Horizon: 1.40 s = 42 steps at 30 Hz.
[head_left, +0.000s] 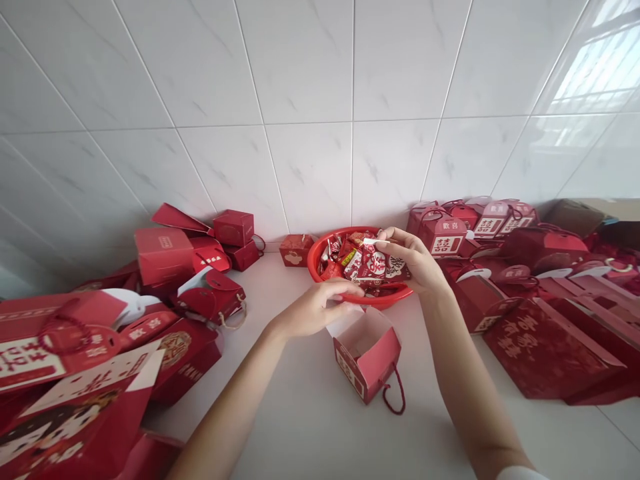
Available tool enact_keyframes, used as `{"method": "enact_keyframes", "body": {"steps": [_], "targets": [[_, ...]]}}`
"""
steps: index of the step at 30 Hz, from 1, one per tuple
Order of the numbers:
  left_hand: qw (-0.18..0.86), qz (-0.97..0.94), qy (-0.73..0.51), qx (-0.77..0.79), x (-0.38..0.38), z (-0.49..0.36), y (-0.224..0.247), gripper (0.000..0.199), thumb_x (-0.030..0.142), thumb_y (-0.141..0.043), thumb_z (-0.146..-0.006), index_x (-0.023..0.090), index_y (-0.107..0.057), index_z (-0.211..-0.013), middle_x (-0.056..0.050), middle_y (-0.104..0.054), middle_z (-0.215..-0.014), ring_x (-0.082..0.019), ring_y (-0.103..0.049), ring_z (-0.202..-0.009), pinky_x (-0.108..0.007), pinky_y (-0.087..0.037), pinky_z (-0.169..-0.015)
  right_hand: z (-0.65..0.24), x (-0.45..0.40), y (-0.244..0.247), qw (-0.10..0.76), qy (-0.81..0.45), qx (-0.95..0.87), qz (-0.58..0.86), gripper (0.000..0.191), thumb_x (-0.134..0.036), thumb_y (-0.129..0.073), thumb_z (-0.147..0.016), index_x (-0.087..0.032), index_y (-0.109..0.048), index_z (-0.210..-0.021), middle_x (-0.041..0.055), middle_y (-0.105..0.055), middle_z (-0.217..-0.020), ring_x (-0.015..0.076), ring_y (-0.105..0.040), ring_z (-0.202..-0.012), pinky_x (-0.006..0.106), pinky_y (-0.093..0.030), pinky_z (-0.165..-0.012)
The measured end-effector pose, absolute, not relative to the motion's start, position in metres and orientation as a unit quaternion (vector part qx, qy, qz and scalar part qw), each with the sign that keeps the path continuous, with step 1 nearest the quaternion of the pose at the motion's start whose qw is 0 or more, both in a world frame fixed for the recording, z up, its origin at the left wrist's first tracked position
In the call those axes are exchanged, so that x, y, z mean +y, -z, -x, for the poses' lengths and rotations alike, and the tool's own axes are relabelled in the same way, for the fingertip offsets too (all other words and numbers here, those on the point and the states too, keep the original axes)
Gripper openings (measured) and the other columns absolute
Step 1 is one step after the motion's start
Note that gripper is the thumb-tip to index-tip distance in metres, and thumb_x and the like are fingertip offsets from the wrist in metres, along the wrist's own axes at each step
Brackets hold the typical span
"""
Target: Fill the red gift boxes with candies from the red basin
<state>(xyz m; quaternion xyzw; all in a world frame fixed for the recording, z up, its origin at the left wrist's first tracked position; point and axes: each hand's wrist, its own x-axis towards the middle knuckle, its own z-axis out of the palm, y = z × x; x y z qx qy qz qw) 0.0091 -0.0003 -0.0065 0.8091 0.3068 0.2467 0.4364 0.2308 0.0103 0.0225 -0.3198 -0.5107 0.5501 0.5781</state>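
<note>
A red plastic basin (387, 300) holds a heap of small wrapped sweets (345, 248). Over its right side, my right hand (411, 259) pinches the white top edge of a red packet (374, 263) printed with white characters. My left hand (317, 308) is at the basin's front left rim, thumb and fingers apart, with nothing seen between them. Just below that hand stands a red gift box (381, 352) with its top open, a pale inside and a dark red cord handle. Its pale flap is close under my left thumb; whether they touch I cannot tell.
Red gift boxes crowd the left side (165, 257) and the right side (550, 340) of the white surface (310, 413). A small red box (296, 251) sits left of the basin. Behind everything rises a white tiled wall (310, 160).
</note>
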Motion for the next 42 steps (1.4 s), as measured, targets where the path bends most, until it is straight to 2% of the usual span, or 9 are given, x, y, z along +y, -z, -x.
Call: {"method": "enact_keyframes", "body": {"steps": [2,5,12,16,21,27,31,36,42], "targets": [[0.358,-0.838,-0.224,0.346,-0.001,0.000,0.006,0.022,0.036,-0.061,-0.091,0.021,-0.072,-0.104,-0.008,-0.066,-0.122,-0.025,-0.060,-0.117,-0.037,-0.046,-0.102,-0.227,0.006,-0.023,0.556,-0.517,-0.563,0.326,0.028,-0.035,-0.082,-0.070,-0.018,-0.061,-0.077,-0.0037,-0.059,-0.072,0.0088,-0.051,-0.061,0.022,-0.041,-0.057],[0.317,-0.845,-0.163,0.398,-0.003,0.012,0.006,0.029,0.041,-0.067,-0.084,0.023,-0.073,-0.106,-0.008,-0.063,-0.127,-0.028,-0.060,-0.118,-0.035,-0.047,-0.099,-0.219,0.000,-0.024,0.497,-0.454,-0.664,0.326,0.022,-0.035,-0.076,-0.077,-0.017,-0.063,-0.080,-0.0013,-0.061,-0.078,0.0113,-0.054,-0.070,0.024,-0.042,-0.065],[0.383,-0.808,-0.027,0.448,-0.007,0.021,-0.007,0.058,0.050,-0.074,-0.075,0.022,-0.064,-0.125,-0.010,-0.063,-0.128,-0.026,-0.066,-0.101,-0.030,-0.050,-0.083,-0.200,-0.013,-0.022,0.229,-0.378,-0.831,0.339,0.004,-0.019,-0.060,-0.085,-0.017,-0.064,-0.085,0.0000,-0.065,-0.078,0.0125,-0.056,-0.070,0.023,-0.042,-0.064],[0.405,-0.816,-0.014,0.413,-0.003,0.021,-0.007,0.056,0.047,-0.074,-0.074,0.021,-0.066,-0.123,-0.009,-0.066,-0.124,-0.025,-0.066,-0.100,-0.028,-0.049,-0.080,-0.197,-0.015,-0.018,0.110,-0.347,-0.864,0.349,0.017,-0.011,-0.057,-0.085,-0.017,-0.066,-0.098,0.0026,-0.070,-0.089,0.0145,-0.062,-0.077,0.024,-0.043,-0.067],[0.411,-0.814,-0.030,0.410,0.001,0.022,0.003,0.064,0.044,-0.080,-0.067,0.017,-0.067,-0.123,-0.012,-0.067,-0.124,-0.026,-0.067,-0.099,-0.029,-0.050,-0.079,-0.205,-0.017,-0.022,0.099,-0.284,-0.869,0.393,0.025,-0.011,-0.054,-0.085,-0.019,-0.067,-0.105,0.0044,-0.072,-0.095,0.0176,-0.064,-0.084,0.027,-0.043,-0.072],[0.361,-0.843,-0.051,0.396,-0.004,0.010,0.001,0.030,0.040,-0.064,-0.082,0.017,-0.077,-0.097,-0.007,-0.074,-0.099,-0.021,-0.065,-0.086,-0.027,-0.046,-0.074,-0.222,-0.022,-0.031,0.078,-0.227,-0.870,0.432,0.014,-0.016,-0.060,-0.083,-0.019,-0.068,-0.095,0.0041,-0.070,-0.091,0.0183,-0.061,-0.081,0.027,-0.041,-0.071],[0.360,-0.821,-0.055,0.441,-0.005,0.005,-0.002,0.028,0.033,-0.069,-0.073,0.015,-0.078,-0.091,-0.004,-0.073,-0.085,-0.017,-0.059,-0.069,-0.025,-0.041,-0.062,-0.230,-0.025,-0.035,0.068,-0.232,-0.871,0.427,0.012,-0.016,-0.062,-0.081,-0.018,-0.069,-0.091,0.0042,-0.069,-0.094,0.0174,-0.060,-0.081,0.026,-0.041,-0.070],[0.356,-0.813,-0.053,0.459,-0.010,0.018,-0.010,0.016,0.022,-0.064,-0.070,0.017,-0.077,-0.077,-0.002,-0.073,-0.077,-0.016,-0.060,-0.067,-0.024,-0.040,-0.059,-0.236,-0.026,-0.035,0.032,-0.235,-0.854,0.462,0.022,-0.022,-0.072,-0.076,-0.019,-0.071,-0.097,0.0056,-0.068,-0.098,0.0217,-0.059,-0.092,0.027,-0.042,-0.074],[0.299,-0.844,-0.048,0.443,-0.022,0.023,-0.022,0.017,0.027,-0.067,-0.072,0.020,-0.077,-0.084,0.000,-0.068,-0.078,-0.016,-0.060,-0.070,-0.023,-0.042,-0.063,-0.229,-0.018,-0.025,0.005,-0.261,-0.838,0.478,0.024,-0.027,-0.076,-0.072,-0.020,-0.066,-0.093,0.0042,-0.067,-0.091,0.0221,-0.060,-0.091,0.025,-0.040,-0.065]]}}
